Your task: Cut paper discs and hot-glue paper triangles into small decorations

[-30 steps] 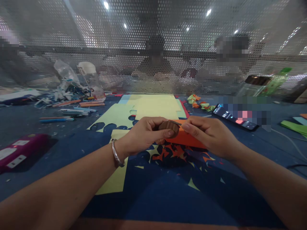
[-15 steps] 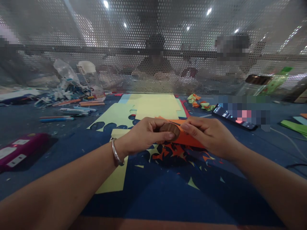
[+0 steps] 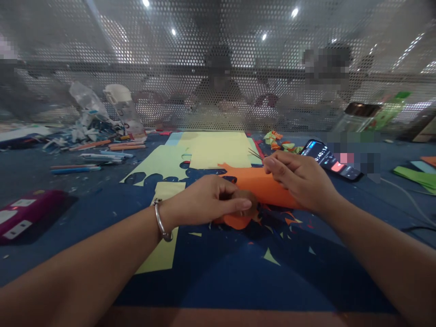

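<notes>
My left hand [image 3: 207,200] is closed on a round brown disc [image 3: 250,202], thumb along its top. An orange paper piece [image 3: 236,221] with a rounded edge shows just below the disc. My right hand [image 3: 296,179] is closed around a pair of scissors [image 3: 255,153]; the two thin blades stick out to the left, slightly apart, and the handles are hidden. Under and beside the right hand lies an orange paper sheet [image 3: 269,184] with a jagged left end; whether the fingers grip it too I cannot tell.
Yellow sheets [image 3: 218,147] and a pale green sheet with round cut-outs [image 3: 153,163] lie ahead. A phone [image 3: 332,161] sits right, a purple device [image 3: 30,213] left. Pens [image 3: 102,156], a bottle [image 3: 124,109] and a jar [image 3: 357,118] stand or lie farther back. Paper scraps [image 3: 270,257] litter the blue table.
My right hand has moved up and away from the disc with the scissors, whose blades now show apart. My left hand has lowered slightly with the disc, and the orange piece now shows beneath it.
</notes>
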A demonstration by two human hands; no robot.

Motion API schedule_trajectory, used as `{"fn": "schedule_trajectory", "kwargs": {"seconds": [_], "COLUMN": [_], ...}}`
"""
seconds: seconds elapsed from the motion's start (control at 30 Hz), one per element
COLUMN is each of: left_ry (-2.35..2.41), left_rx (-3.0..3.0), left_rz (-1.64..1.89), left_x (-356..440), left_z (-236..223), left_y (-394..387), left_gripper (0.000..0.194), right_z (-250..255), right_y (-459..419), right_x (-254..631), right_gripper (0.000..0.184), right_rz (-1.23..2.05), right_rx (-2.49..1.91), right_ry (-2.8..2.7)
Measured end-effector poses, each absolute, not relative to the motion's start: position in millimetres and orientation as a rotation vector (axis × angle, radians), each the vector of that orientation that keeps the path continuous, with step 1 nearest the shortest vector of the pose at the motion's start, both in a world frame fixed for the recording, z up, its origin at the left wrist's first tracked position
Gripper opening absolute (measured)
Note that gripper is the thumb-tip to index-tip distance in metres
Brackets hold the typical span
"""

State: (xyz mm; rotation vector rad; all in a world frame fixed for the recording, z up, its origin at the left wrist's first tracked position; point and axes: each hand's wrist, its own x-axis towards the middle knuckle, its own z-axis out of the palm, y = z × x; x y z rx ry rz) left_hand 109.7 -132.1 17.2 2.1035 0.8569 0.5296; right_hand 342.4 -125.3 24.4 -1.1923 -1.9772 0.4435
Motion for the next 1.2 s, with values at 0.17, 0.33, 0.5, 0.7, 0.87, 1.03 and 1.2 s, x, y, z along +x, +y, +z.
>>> {"fn": "schedule_trajectory", "kwargs": {"seconds": [0.17,0.33,0.5,0.7,0.87,1.03,1.2], "left_ry": [1.188,1.478,1.39,1.403,1.346,1.339,1.321], "left_rx": [2.417,2.232,2.081,1.789,1.744,1.9,2.173], "left_rz": [0.397,0.808,0.932,0.895,0.879,0.878,0.661], "left_x": [105.9,92.2,93.8,105.3,121.4,128.9,126.7], "left_z": [14.6,6.1,-2.2,-7.4,3.8,18.4,25.7], "left_y": [-126.3,-98.6,-90.4,-78.5,-49.6,-25.3,-2.2], "left_gripper": [0.047,0.024,0.036,0.051,0.034,0.026,0.045], "right_z": [26.4,28.0,28.5,27.1,28.7,34.2,36.3], "right_y": [-126.9,-128.1,-128.8,-129.1,-130.9,-132.6,-129.2], "right_x": [341.5,341.8,341.2,340.6,341.3,343.1,345.5], "right_gripper": [0.049,0.048,0.045,0.043,0.043,0.046,0.048], "right_rz": [0.418,0.362,0.329,0.326,0.314,0.299,0.309], "right_rx": [-1.217,-1.238,-1.227,-1.168,-1.156,-1.149,-1.152], "right_ry": [-1.987,-1.988,-1.98,-1.983,-1.969,-1.895,-1.847]}}
